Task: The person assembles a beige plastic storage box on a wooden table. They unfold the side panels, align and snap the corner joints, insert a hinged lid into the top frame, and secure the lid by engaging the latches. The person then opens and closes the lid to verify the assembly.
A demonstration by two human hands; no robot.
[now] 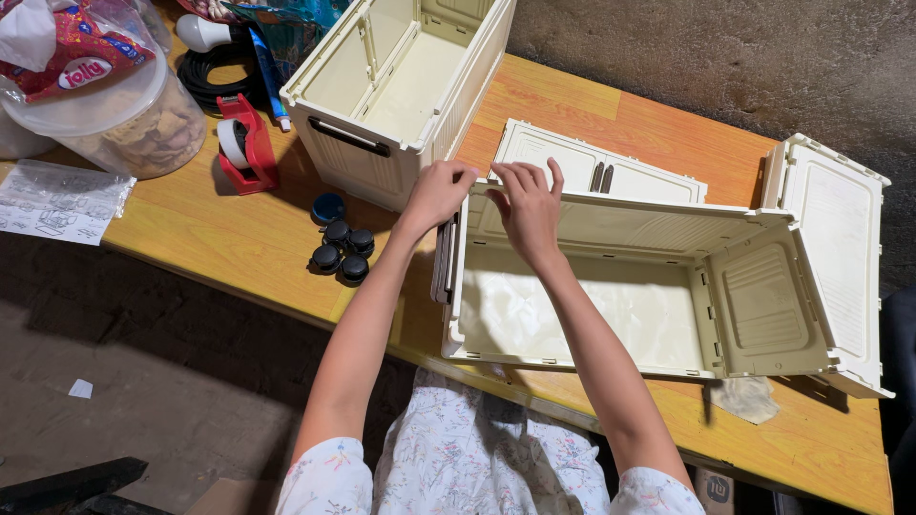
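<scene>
Far end of the upright cream plastic crate (401,81) cut off by top edge. Left of it, clear plastic tub (114,114) and red snack bag (67,52) also cropped; tub contents indistinct. Right of crate, fingertips of left hand (436,194) hidden behind wall of open cream folding box (611,286). Orange wooden tabletop (572,105) runs off frame at right.

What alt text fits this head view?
Both bare hands, left hand and right hand, rest on the far top corner of an open cream plastic crate on an orange wooden table, beside a second crate and black caster wheels.
</scene>
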